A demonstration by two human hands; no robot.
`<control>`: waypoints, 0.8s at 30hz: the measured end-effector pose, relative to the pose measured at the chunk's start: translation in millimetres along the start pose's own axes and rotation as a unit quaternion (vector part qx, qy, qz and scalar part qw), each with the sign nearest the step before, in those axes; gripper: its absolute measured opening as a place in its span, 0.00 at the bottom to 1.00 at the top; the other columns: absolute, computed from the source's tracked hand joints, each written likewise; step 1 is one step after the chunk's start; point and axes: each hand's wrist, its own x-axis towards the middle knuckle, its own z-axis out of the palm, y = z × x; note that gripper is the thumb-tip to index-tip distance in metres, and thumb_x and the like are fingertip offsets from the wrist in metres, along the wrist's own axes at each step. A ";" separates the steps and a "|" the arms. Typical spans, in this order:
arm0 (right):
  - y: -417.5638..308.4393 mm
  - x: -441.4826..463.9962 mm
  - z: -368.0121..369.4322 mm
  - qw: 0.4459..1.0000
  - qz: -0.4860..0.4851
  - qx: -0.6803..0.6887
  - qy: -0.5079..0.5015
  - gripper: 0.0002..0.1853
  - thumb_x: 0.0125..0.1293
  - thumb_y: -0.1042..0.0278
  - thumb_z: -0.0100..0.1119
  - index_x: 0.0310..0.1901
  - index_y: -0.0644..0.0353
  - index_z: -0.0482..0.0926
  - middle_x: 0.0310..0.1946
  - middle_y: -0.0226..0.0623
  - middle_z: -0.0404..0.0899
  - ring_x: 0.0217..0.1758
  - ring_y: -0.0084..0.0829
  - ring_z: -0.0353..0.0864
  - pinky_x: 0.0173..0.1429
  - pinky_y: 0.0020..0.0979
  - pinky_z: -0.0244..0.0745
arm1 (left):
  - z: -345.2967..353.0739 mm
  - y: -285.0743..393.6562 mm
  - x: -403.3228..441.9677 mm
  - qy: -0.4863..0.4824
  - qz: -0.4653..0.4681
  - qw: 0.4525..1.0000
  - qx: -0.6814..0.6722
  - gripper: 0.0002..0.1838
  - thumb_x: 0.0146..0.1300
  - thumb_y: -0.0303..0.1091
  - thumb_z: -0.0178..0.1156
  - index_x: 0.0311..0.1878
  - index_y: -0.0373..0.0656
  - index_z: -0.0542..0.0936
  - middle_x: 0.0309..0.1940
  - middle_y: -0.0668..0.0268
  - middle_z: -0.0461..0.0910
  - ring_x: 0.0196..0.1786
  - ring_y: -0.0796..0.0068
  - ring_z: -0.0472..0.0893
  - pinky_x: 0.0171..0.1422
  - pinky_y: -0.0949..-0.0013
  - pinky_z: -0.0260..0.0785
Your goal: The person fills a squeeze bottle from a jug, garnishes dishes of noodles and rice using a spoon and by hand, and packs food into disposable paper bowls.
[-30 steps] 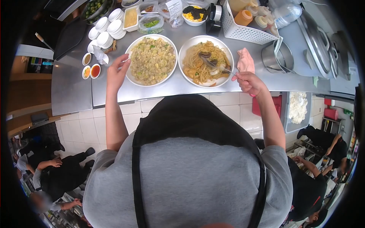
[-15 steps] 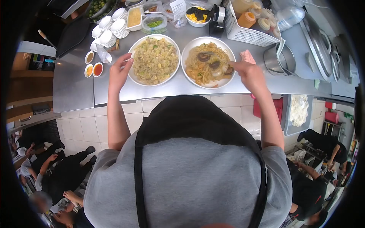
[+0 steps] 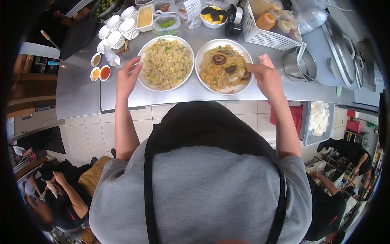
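My left hand (image 3: 128,77) is beside the left rim of a round white plate (image 3: 140,78) heaped with fried rice (image 3: 167,63). Its thumb and fingers are apart with nothing between them. A second white plate (image 3: 202,81), to the right, carries noodles (image 3: 215,73) topped with dark mushroom slices (image 3: 219,59) and what look like shrimp. At this plate's right edge, my right hand (image 3: 267,79) has its fingers drawn together, the tips at the rim. Whatever they may pinch is hidden. A pink cloth (image 3: 266,61) lies just behind the knuckles; whether the hand touches it I cannot tell.
Stacked white small dishes (image 3: 116,39) and sauce cups (image 3: 105,73) stand at left. Behind are a tub of green garnish (image 3: 165,25) and a yellow-and-black topped bowl (image 3: 212,18). A white bottle basket (image 3: 271,35) and metal pot (image 3: 300,67) stand right. People (image 3: 67,195) work behind.
Both hands stay almost where they were by the plates. The view has shifted slightly. Behind me on the left, people have changed position.
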 end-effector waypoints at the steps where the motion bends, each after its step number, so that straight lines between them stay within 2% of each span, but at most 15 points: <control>1: -5.6 -2.7 -0.5 0.997 -0.051 -0.035 0.036 0.15 0.53 0.76 0.53 0.41 0.50 0.82 0.37 0.45 0.76 0.43 0.43 0.74 0.47 0.35 0.69 | 0.8 3.8 -0.3 0.001 0.003 1.000 0.001 0.17 0.59 0.37 0.59 0.49 0.40 0.77 0.42 0.60 0.80 0.43 0.72 0.79 0.42 0.70 0.71; 2: -9.6 -4.3 0.0 0.990 -0.101 -0.071 0.072 0.14 0.54 0.75 0.52 0.40 0.48 0.82 0.27 0.37 0.80 0.31 0.37 0.79 0.38 0.35 0.72 | 1.9 6.7 -0.1 0.002 0.006 1.000 0.001 0.17 0.59 0.37 0.59 0.49 0.40 0.77 0.42 0.59 0.80 0.43 0.72 0.79 0.42 0.71 0.71; 6: -6.8 -9.5 15.8 0.992 -0.075 -0.090 0.053 0.15 0.54 0.76 0.52 0.40 0.50 0.82 0.27 0.38 0.80 0.30 0.38 0.79 0.36 0.37 0.72 | 8.3 12.0 2.3 -0.005 0.006 1.000 -0.015 0.16 0.59 0.35 0.59 0.49 0.39 0.77 0.43 0.59 0.80 0.43 0.72 0.79 0.42 0.72 0.71; 8: 5.7 -9.9 30.8 0.999 -0.037 -0.010 0.038 0.15 0.53 0.78 0.51 0.41 0.50 0.82 0.27 0.38 0.80 0.30 0.39 0.79 0.35 0.37 0.73 | 13.9 13.2 3.0 -0.013 0.012 1.000 -0.018 0.16 0.58 0.34 0.60 0.49 0.39 0.77 0.43 0.59 0.79 0.44 0.73 0.79 0.41 0.72 0.72; 12: 14.7 -8.0 37.1 0.999 -0.014 0.035 0.035 0.15 0.55 0.77 0.52 0.42 0.51 0.81 0.28 0.41 0.80 0.30 0.39 0.80 0.36 0.36 0.73 | 29.9 18.2 3.8 -0.030 0.020 0.999 -0.041 0.16 0.58 0.33 0.60 0.49 0.39 0.77 0.45 0.60 0.78 0.44 0.73 0.79 0.40 0.72 0.73; 14: 19.8 -4.0 38.6 0.999 0.011 0.044 0.005 0.14 0.55 0.76 0.53 0.43 0.51 0.81 0.24 0.43 0.79 0.32 0.38 0.79 0.42 0.30 0.72 | 42.6 23.0 6.5 -0.036 0.038 0.998 -0.020 0.16 0.56 0.33 0.61 0.48 0.39 0.78 0.45 0.59 0.78 0.45 0.66 0.79 0.46 0.66 0.72; 15: 17.5 -1.9 32.8 0.999 0.011 0.044 0.005 0.14 0.55 0.76 0.53 0.43 0.51 0.81 0.24 0.43 0.79 0.32 0.38 0.79 0.42 0.30 0.72 | 51.7 27.7 9.4 -0.036 0.039 0.998 -0.020 0.16 0.56 0.33 0.61 0.48 0.39 0.78 0.45 0.59 0.78 0.45 0.66 0.79 0.46 0.66 0.72; 17: 9.3 4.9 16.2 0.998 0.023 0.043 -0.038 0.12 0.59 0.73 0.52 0.43 0.56 0.80 0.22 0.40 0.80 0.23 0.29 0.78 0.32 0.29 0.71 | 74.6 40.9 18.1 -0.046 0.234 0.961 0.142 0.15 0.55 0.32 0.60 0.48 0.44 0.78 0.50 0.59 0.75 0.54 0.62 0.72 0.60 0.61 0.62; 18: 18.7 8.3 21.7 0.998 0.021 0.044 -0.037 0.12 0.59 0.73 0.52 0.43 0.56 0.80 0.22 0.40 0.80 0.23 0.29 0.78 0.32 0.29 0.71 | 91.7 44.3 22.3 -0.046 0.264 0.951 0.156 0.15 0.54 0.31 0.60 0.47 0.46 0.79 0.53 0.58 0.72 0.58 0.58 0.68 0.63 0.58 0.59; 19: 38.4 13.1 32.1 0.985 0.055 0.144 -0.073 0.12 0.59 0.72 0.52 0.44 0.58 0.80 0.20 0.36 0.79 0.22 0.26 0.75 0.30 0.27 0.69 | 110.3 49.1 26.6 -0.046 0.293 0.940 0.168 0.15 0.53 0.30 0.60 0.46 0.49 0.79 0.56 0.58 0.69 0.61 0.53 0.64 0.66 0.55 0.55; 20: 54.4 18.4 37.5 0.960 0.088 0.241 -0.109 0.12 0.59 0.72 0.52 0.44 0.60 0.80 0.18 0.33 0.77 0.20 0.22 0.72 0.27 0.25 0.67 | 125.5 60.3 30.7 -0.065 0.312 0.925 0.205 0.15 0.53 0.30 0.59 0.46 0.51 0.80 0.60 0.59 0.66 0.64 0.51 0.60 0.66 0.54 0.54; 21: 64.3 23.3 36.7 0.961 0.087 0.241 -0.107 0.12 0.59 0.72 0.52 0.44 0.60 0.80 0.18 0.33 0.77 0.20 0.22 0.72 0.27 0.25 0.67 | 139.7 70.6 35.1 -0.083 0.331 0.908 0.242 0.15 0.53 0.29 0.59 0.46 0.53 0.80 0.63 0.60 0.62 0.66 0.49 0.56 0.67 0.53 0.53; 23: 77.5 30.8 33.7 0.891 0.188 0.360 -0.204 0.13 0.60 0.70 0.51 0.44 0.61 0.80 0.17 0.29 0.75 0.18 0.19 0.69 0.23 0.25 0.64 | 173.0 71.9 47.3 -0.084 0.359 0.899 0.235 0.16 0.52 0.27 0.57 0.45 0.54 0.80 0.64 0.61 0.59 0.68 0.48 0.52 0.68 0.52 0.50; 24: 74.0 33.0 28.4 0.891 0.188 0.360 -0.202 0.13 0.60 0.70 0.51 0.44 0.61 0.80 0.17 0.29 0.75 0.18 0.19 0.69 0.23 0.25 0.64 | 183.1 75.7 51.7 -0.086 0.386 0.890 0.227 0.18 0.52 0.25 0.54 0.45 0.55 0.81 0.66 0.61 0.56 0.69 0.46 0.48 0.70 0.51 0.47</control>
